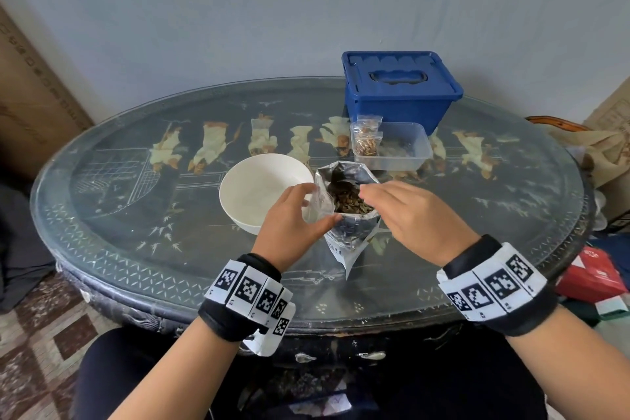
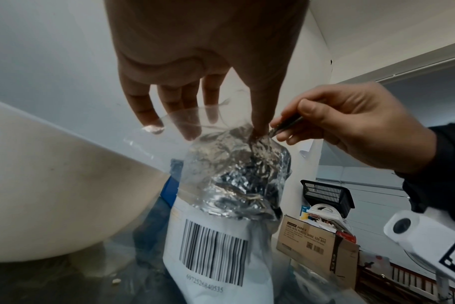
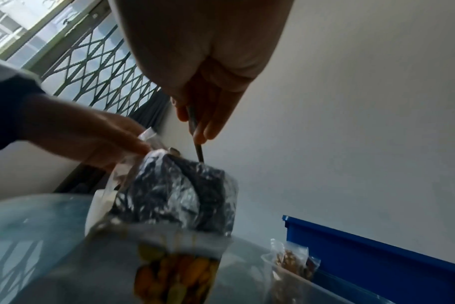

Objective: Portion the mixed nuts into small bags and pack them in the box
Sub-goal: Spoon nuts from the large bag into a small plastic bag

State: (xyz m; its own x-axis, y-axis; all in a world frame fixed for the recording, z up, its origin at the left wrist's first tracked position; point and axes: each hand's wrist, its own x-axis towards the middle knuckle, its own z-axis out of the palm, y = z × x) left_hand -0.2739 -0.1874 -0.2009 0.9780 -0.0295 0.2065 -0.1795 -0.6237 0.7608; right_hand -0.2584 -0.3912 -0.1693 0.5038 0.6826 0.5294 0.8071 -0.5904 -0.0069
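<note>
Here, right hand (image 1: 414,215) fingers pinching spoon handle (image 3: 196,131), upright, bowl sunk in the foil nut pouch (image 1: 347,215) mid-surface; just leftward, left hand (image 1: 293,218) pinching empty small bag (image 2: 174,131) against pouch rim.

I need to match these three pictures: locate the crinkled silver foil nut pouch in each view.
Head: silver foil nut pouch stands centre, between both hands, right of the white bowl.
Left wrist: centre, barcode side facing.
Right wrist: lower centre, blurred.
Shared landmark: the blue lidded plastic box, at the right wrist view's lower right.
</note>
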